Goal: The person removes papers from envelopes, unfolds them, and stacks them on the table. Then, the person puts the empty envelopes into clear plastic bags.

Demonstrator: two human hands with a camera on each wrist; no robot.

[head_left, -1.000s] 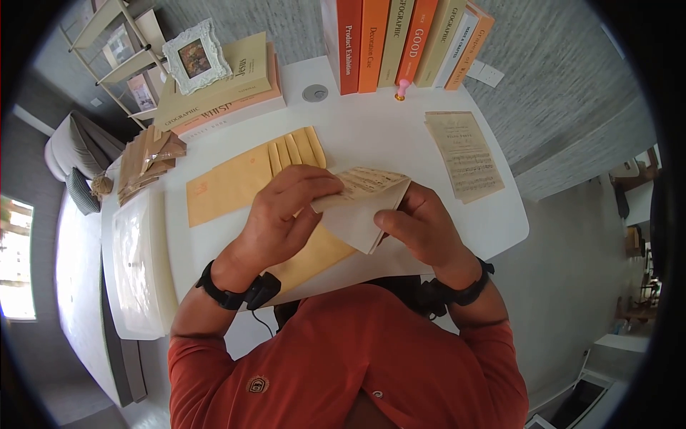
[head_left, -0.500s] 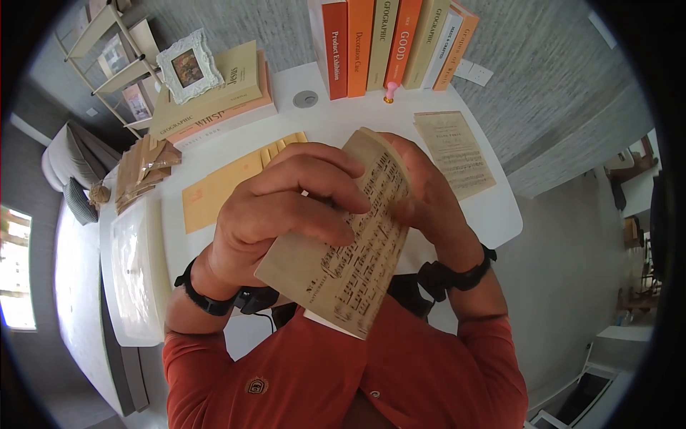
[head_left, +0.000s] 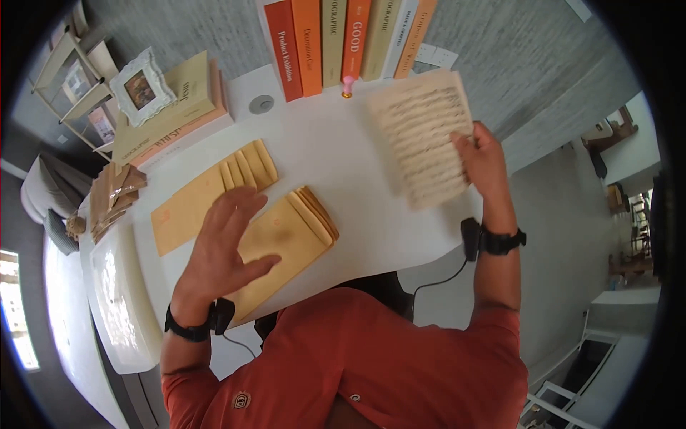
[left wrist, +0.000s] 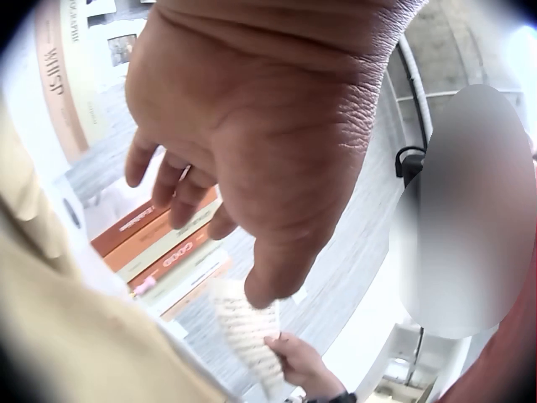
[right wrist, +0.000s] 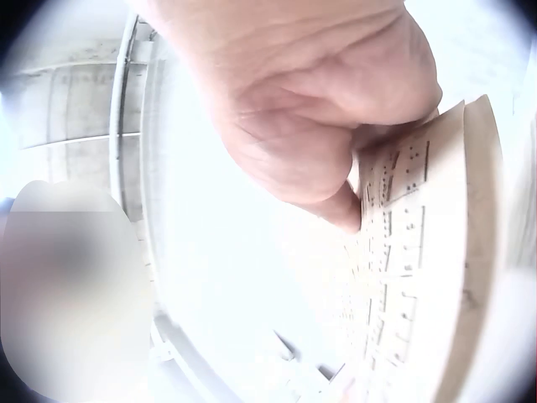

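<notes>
My right hand (head_left: 487, 159) pinches a small stack of aged sheet music (head_left: 418, 139) by its right edge, thumb on the printed face. The sheets are held up over the right part of the table, slightly blurred, and the sheet music lying there earlier is hidden. In the right wrist view, the pages (right wrist: 411, 243) show more than one layer. My left hand (head_left: 225, 250) hovers with spread fingers over a near stack of yellow envelopes (head_left: 286, 239) and holds nothing. Just beyond lies a fanned row of yellow envelopes (head_left: 193, 204).
Books (head_left: 329, 50) stand upright along the back, with a pink-handled stamp (head_left: 347, 86) in front. At the back left, a white picture frame (head_left: 141, 87) rests on stacked books (head_left: 179, 118). Brown paper packets (head_left: 114, 193) and a translucent box (head_left: 121, 293) occupy the left side.
Both hands were on the sheet music in front of the chest. My left hand has let go and moved left; my right hand has carried the sheets away to the right.
</notes>
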